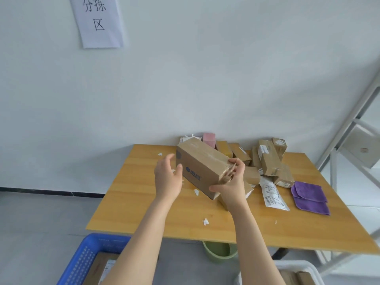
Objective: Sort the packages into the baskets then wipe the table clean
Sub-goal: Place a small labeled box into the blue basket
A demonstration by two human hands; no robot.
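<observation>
A: What is the layout?

B: A wooden table [144, 202] stands against the wall. Below its near edge are a blue basket [82, 260] on the left, with a parcel in it, and a white basket [304, 266] on the right, holding brown parcels. A pile of packages [269, 159] crowds the table's back right.

A: And the package in hand?

B: A large cardboard box [201, 169], tilted over the middle of the table, far end higher. The right hand [232, 186] is clamped on its near right end, thumb underneath and fingers curled over the top by the torn tape. The left hand [167, 177] is spread, fingers loosely curved, at the box's left end. I cannot tell whether the thumb touches.

A: How should this carry go?

B: I would press the left hand flat against that end so both share the weight; a single grip on torn tape looks likely to slip. Lift it clear of the small box under its low corner, then lower it into a basket, not drop it. Which basket, I cannot judge.

A: And afterwards?

B: The folded purple cloth [308, 196] lies near the right edge, beside a white mailer bag [272, 194]. Paper scraps [205, 222] dot the table, so the wipe is not yet due.
</observation>
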